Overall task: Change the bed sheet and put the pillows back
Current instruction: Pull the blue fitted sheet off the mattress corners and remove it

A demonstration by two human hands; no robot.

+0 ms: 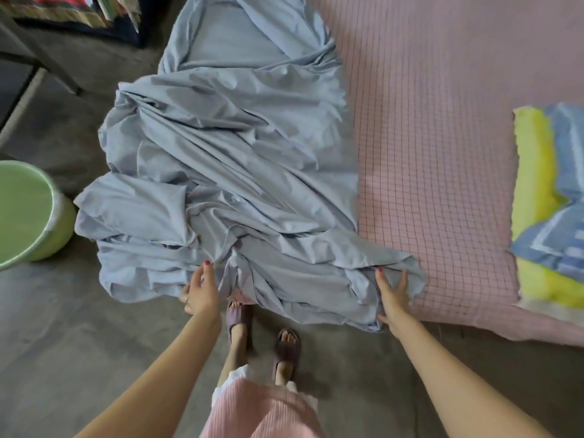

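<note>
Concrete floor (79, 327) runs along the bed's (442, 153) near left corner, where the blue sheet (227, 172) lies bunched, partly spilling off. Left hand (202, 289) and right hand (393, 298) rest released, fingers straight, on its near edge. Slack may drag onto the floor, or under the slippers (286, 346).

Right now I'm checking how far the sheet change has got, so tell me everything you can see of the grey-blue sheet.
The grey-blue sheet is plain, thin, smooth-looking cloth, heavily creased and bunched. It lies heaped over the near-left side of the pink checked mattress, spilling off the edge to the floor. It is not spread flat. The left hand touches its lower edge with relaxed fingers; the right hand rests open on its right corner.
</note>
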